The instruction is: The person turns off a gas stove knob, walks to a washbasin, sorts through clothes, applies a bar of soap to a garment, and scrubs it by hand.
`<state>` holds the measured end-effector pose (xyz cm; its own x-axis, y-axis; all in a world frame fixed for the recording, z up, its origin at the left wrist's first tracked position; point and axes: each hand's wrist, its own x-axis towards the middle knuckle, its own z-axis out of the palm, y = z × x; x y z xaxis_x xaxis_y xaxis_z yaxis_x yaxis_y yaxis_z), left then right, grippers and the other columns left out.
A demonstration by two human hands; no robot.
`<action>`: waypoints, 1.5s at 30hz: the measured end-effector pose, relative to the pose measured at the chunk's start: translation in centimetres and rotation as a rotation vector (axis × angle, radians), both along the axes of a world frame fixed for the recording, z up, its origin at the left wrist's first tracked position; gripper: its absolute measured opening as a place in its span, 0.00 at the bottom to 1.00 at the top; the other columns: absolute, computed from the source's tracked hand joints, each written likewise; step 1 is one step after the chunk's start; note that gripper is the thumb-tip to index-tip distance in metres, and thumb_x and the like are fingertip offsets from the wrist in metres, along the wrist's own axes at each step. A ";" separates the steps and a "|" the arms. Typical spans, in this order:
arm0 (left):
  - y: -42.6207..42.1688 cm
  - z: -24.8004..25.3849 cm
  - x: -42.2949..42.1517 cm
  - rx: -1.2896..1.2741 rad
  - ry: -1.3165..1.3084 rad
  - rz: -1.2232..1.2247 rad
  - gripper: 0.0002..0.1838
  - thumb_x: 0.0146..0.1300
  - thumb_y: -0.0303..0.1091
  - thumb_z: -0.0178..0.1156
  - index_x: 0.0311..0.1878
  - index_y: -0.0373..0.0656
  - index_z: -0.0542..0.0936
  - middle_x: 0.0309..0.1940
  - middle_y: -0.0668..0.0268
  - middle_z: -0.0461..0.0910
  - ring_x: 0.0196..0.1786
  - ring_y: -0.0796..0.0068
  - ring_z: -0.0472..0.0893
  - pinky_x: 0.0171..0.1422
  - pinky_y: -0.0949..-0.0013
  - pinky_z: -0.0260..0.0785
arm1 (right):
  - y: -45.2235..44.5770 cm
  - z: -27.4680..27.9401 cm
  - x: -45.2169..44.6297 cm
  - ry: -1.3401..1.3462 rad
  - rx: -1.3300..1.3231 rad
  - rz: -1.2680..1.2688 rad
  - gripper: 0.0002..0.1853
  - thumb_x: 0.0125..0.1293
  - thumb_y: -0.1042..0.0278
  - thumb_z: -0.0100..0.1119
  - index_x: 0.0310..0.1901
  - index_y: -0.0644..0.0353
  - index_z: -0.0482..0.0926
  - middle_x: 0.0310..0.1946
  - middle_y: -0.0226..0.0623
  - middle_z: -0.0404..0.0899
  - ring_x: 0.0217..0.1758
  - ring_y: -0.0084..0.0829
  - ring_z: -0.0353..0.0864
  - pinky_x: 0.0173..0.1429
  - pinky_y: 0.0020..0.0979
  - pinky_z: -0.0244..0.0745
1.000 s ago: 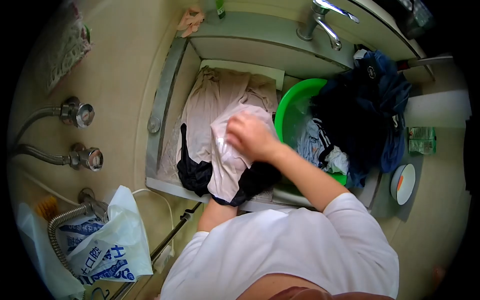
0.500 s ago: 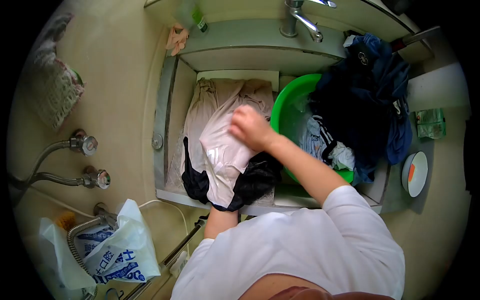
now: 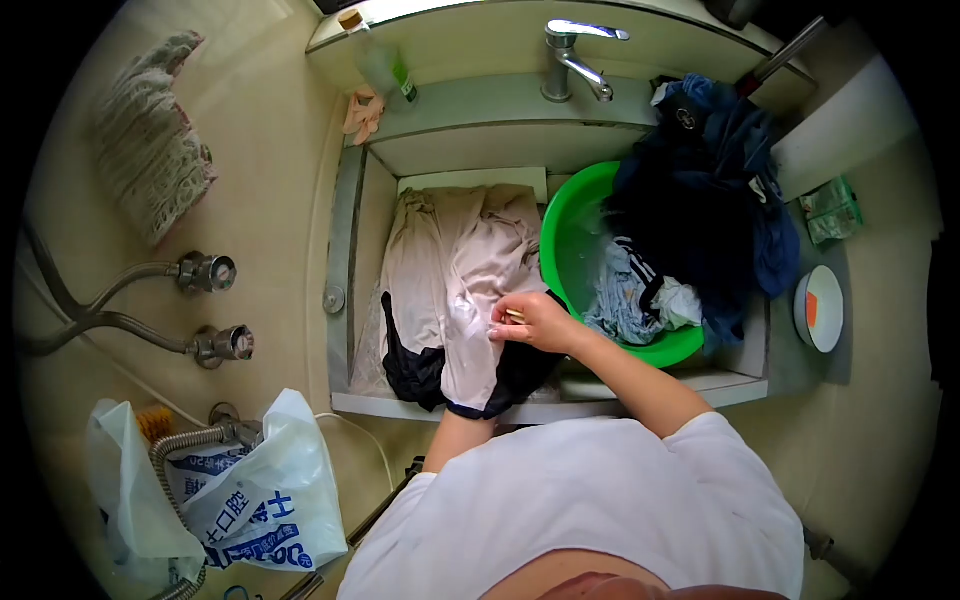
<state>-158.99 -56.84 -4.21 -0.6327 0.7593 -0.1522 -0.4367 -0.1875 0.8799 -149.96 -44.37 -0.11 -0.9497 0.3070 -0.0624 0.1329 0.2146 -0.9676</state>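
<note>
A pale pinkish-beige garment point(image 3: 425, 265) with black edging lies spread in the left part of the sink. My left forearm point(image 3: 460, 438) goes in under its near black hem, so my left hand is hidden beneath the cloth. My right hand point(image 3: 543, 322) is closed over the garment, fingertips at the fabric. Between its fingers shows the end of a small pale yellow piece point(image 3: 515, 317), whose kind I cannot make out. A whitish patch point(image 3: 468, 318) marks the cloth beside these fingers.
To the right, a green basin point(image 3: 552, 240) holds water and wet clothes, with dark blue clothing point(image 3: 690, 190) heaped over its side. The tap point(image 3: 570, 65) stands behind. A white bowl point(image 3: 826, 310) sits right, a bottle point(image 3: 380, 65) back left, and a plastic bag point(image 3: 280, 490) hangs front left.
My right hand has come down and toward me, from above the garment's middle to the cloth near its front. The pale yellow piece now shows in it. The whole view has shifted slightly.
</note>
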 end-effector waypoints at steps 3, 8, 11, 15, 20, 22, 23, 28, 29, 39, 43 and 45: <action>-1.9 -0.4 -0.7 -0.251 1.395 -0.165 0.12 0.57 0.33 0.54 0.42 0.36 0.72 0.37 0.57 0.74 0.35 0.69 0.76 0.37 0.70 0.69 | -1.8 1.6 0.7 0.097 -0.051 0.015 0.11 0.58 0.64 0.60 0.30 0.65 0.75 0.22 0.39 0.74 0.26 0.27 0.72 0.34 0.28 0.68; -4.9 0.3 0.4 -0.267 0.410 -0.213 0.14 0.65 0.40 0.48 0.41 0.38 0.74 0.35 0.70 0.70 0.38 0.80 0.71 0.42 0.79 0.67 | -5.6 6.4 1.4 0.126 -0.253 0.048 0.08 0.61 0.68 0.55 0.31 0.64 0.74 0.20 0.31 0.71 0.25 0.21 0.68 0.32 0.23 0.66; -4.8 0.8 0.2 -0.008 -0.154 -0.180 0.13 0.65 0.40 0.48 0.41 0.39 0.74 0.36 0.70 0.70 0.38 0.80 0.71 0.42 0.79 0.67 | -7.2 8.1 0.9 0.306 -0.129 0.169 0.08 0.62 0.68 0.55 0.30 0.64 0.73 0.20 0.29 0.70 0.25 0.19 0.66 0.31 0.23 0.65; -1.8 2.2 -0.8 0.196 -0.421 -0.193 0.13 0.65 0.40 0.48 0.42 0.39 0.73 0.36 0.70 0.70 0.38 0.80 0.71 0.43 0.79 0.67 | -8.4 8.0 0.2 0.238 -0.005 0.241 0.07 0.58 0.69 0.55 0.29 0.65 0.74 0.21 0.38 0.71 0.24 0.30 0.70 0.31 0.28 0.66; 1.4 2.4 -1.1 0.286 -0.467 -0.183 0.13 0.66 0.39 0.47 0.42 0.39 0.73 0.36 0.69 0.70 0.39 0.79 0.71 0.43 0.79 0.66 | -7.7 7.3 1.1 0.194 0.107 0.306 0.06 0.55 0.70 0.55 0.29 0.64 0.73 0.22 0.43 0.72 0.26 0.40 0.73 0.32 0.35 0.68; 1.7 2.1 -0.7 0.303 -0.477 -0.162 0.13 0.66 0.39 0.47 0.42 0.39 0.73 0.37 0.69 0.70 0.39 0.79 0.71 0.44 0.79 0.66 | -6.7 7.2 0.8 0.202 0.153 0.315 0.06 0.55 0.71 0.56 0.31 0.63 0.73 0.25 0.42 0.73 0.28 0.40 0.74 0.33 0.35 0.69; 1.6 1.8 -0.4 0.308 -0.485 -0.148 0.13 0.66 0.39 0.47 0.42 0.39 0.73 0.37 0.69 0.70 0.39 0.79 0.71 0.44 0.79 0.66 | -6.3 7.4 0.2 0.295 0.315 0.204 0.06 0.55 0.71 0.56 0.31 0.62 0.73 0.26 0.41 0.73 0.30 0.40 0.74 0.34 0.35 0.69; 0.4 1.1 0.6 0.312 -0.494 -0.088 0.13 0.66 0.39 0.47 0.42 0.40 0.73 0.37 0.69 0.70 0.40 0.79 0.71 0.45 0.78 0.66 | -2.2 3.3 -3.7 0.385 0.792 0.157 0.05 0.50 0.70 0.56 0.27 0.59 0.72 0.28 0.39 0.72 0.37 0.42 0.70 0.42 0.39 0.67; 0.5 1.0 0.8 0.320 -0.495 -0.074 0.13 0.66 0.39 0.46 0.42 0.40 0.73 0.37 0.69 0.70 0.40 0.79 0.71 0.45 0.78 0.66 | -0.7 2.9 -4.6 0.351 0.804 0.071 0.05 0.51 0.69 0.56 0.27 0.59 0.72 0.29 0.39 0.72 0.37 0.43 0.70 0.42 0.41 0.67; 1.0 0.0 0.4 0.380 -0.495 0.004 0.12 0.66 0.38 0.46 0.43 0.41 0.73 0.39 0.68 0.71 0.41 0.79 0.71 0.46 0.78 0.65 | -1.6 1.2 -4.5 0.252 0.664 -0.029 0.12 0.54 0.71 0.56 0.40 0.64 0.71 0.39 0.45 0.71 0.45 0.46 0.68 0.52 0.40 0.64; 0.6 -0.1 0.8 0.360 -0.494 0.004 0.12 0.66 0.38 0.45 0.43 0.41 0.73 0.39 0.68 0.71 0.42 0.78 0.71 0.47 0.78 0.65 | 3.8 0.2 -6.0 0.073 0.735 -0.047 0.10 0.59 0.63 0.52 0.37 0.58 0.77 0.36 0.41 0.75 0.44 0.44 0.71 0.49 0.42 0.66; 0.6 -0.2 0.9 0.357 -0.491 0.001 0.12 0.66 0.38 0.45 0.43 0.41 0.73 0.39 0.68 0.71 0.42 0.78 0.71 0.47 0.78 0.65 | 5.0 -1.9 -6.3 0.116 0.695 -0.100 0.10 0.57 0.63 0.54 0.36 0.59 0.78 0.35 0.41 0.75 0.41 0.43 0.72 0.47 0.40 0.67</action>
